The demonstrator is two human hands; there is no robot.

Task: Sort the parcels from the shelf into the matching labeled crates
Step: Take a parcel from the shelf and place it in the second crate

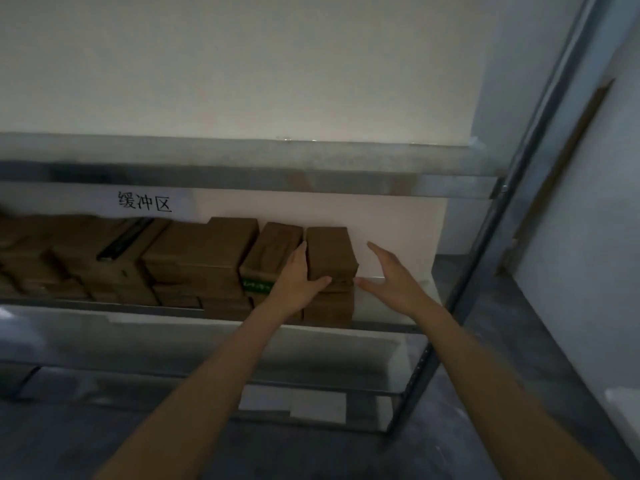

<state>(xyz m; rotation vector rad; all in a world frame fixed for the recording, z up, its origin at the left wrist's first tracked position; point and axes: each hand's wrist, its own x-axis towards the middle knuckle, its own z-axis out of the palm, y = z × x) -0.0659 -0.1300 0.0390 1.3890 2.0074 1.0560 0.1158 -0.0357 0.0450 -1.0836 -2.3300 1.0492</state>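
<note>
Several brown cardboard parcels fill a metal shelf. The rightmost upper parcel lies on top of another brown parcel. My left hand grips that upper parcel: fingers run along its left side and the thumb lies across its front edge. To its right, my right hand is spread with straight fingers, the thumb tip near the parcel's front right corner, apart from its side. A parcel with a green label sits just left of my left hand.
A white paper sign with black characters hangs on the wall above the parcels. The shelf's steel beam crosses overhead and an upright post stands at the right. White blocks lie on the lower shelf. Bare white shelf surface lies right of the parcels.
</note>
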